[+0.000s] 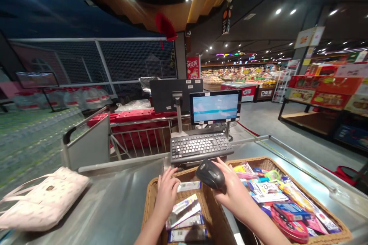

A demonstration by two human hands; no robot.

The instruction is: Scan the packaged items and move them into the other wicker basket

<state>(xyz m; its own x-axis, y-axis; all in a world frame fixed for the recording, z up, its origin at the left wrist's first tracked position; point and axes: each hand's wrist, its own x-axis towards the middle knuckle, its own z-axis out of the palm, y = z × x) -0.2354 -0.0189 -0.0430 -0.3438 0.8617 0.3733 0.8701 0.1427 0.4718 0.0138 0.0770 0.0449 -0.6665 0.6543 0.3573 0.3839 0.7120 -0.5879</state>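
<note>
My right hand grips a black handheld barcode scanner above the divide between a pair of wicker baskets. Its nose points to the left, towards my left hand. That hand hangs with curled fingers over the left wicker basket, just above several flat barcoded packets; I cannot tell whether it holds one. The right wicker basket is heaped with colourful snack and sweet packets and a round red tin.
A steel checkout counter carries the baskets and a white patterned handbag. Ahead stand a keyboard and a till monitor. Red barriers lie behind it, with gift-box shelves to the right.
</note>
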